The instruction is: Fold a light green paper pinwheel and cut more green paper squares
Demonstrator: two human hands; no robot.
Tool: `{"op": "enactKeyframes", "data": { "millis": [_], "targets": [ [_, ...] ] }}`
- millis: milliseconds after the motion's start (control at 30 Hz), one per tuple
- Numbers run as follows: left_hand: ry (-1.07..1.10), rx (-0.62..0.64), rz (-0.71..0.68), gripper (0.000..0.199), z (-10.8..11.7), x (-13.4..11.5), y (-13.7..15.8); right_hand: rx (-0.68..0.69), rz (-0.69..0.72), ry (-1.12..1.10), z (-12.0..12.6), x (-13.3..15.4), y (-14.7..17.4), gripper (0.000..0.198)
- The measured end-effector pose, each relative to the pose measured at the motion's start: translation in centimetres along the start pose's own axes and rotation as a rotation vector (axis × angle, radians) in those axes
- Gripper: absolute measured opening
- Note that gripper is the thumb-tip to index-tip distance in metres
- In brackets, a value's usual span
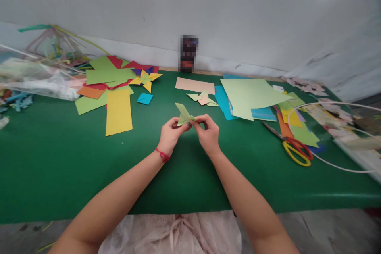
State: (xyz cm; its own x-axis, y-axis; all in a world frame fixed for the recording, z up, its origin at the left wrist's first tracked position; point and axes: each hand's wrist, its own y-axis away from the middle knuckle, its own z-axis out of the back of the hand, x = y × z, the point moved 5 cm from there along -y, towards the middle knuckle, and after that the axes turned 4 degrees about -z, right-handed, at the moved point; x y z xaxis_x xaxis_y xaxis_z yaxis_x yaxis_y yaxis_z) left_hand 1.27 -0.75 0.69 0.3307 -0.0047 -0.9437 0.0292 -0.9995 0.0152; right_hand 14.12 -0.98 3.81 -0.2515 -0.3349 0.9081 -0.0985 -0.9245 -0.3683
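Note:
A light green folded paper piece [183,115] is held up a little above the table, between both hands. My left hand [171,135] pinches its lower left part between thumb and fingers. With thumb and fingertips, my right hand [206,133] grips its right end. The fingertips hide part of the folds. Just beyond the hands lies a green and pink folded paper shape [203,98], with a pink paper strip [195,85] behind it. Left of these are a small blue folded square [145,99] and a yellow and green paper star [145,80].
A yellow paper sheet [119,113] and stacked coloured papers [110,76] lie left. Right are a large pale green sheet [253,95], red and yellow-handled scissors [294,149] and a white looped cord [330,166]. Tangled strips and plastic [44,75] fill the far left. A wall [133,12] bounds the back.

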Motion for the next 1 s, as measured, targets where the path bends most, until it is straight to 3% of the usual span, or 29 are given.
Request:
{"op": "enactKeyframes", "data": {
  "millis": [267,433,533,800,1000],
  "targets": [
    [-0.207,-0.046,-0.148,0.021,0.3,-1.5,0.3,-0.052,-0.036,-0.043,-0.2,0.0,0.3,0.011],
    [-0.263,-0.025,-0.189,0.020,0.5,-1.9,0.2,0.080,-0.126,-0.168,-0.9,-0.9,0.0,0.014],
    [-0.213,0.004,-0.157,0.019,0.3,-1.9,0.1,0.123,-0.123,-0.170,-1.0,-0.8,0.1,0.016],
    [0.129,0.042,0.051,0.022,-0.3,-0.7,0.2,0.030,-0.052,-0.100,-0.4,0.2,0.5,0.012],
    [0.133,-0.020,0.033,0.018,-0.2,-0.7,0.5,0.032,-0.050,-0.100,-0.6,0.3,0.8,0.015]
  ]
}}
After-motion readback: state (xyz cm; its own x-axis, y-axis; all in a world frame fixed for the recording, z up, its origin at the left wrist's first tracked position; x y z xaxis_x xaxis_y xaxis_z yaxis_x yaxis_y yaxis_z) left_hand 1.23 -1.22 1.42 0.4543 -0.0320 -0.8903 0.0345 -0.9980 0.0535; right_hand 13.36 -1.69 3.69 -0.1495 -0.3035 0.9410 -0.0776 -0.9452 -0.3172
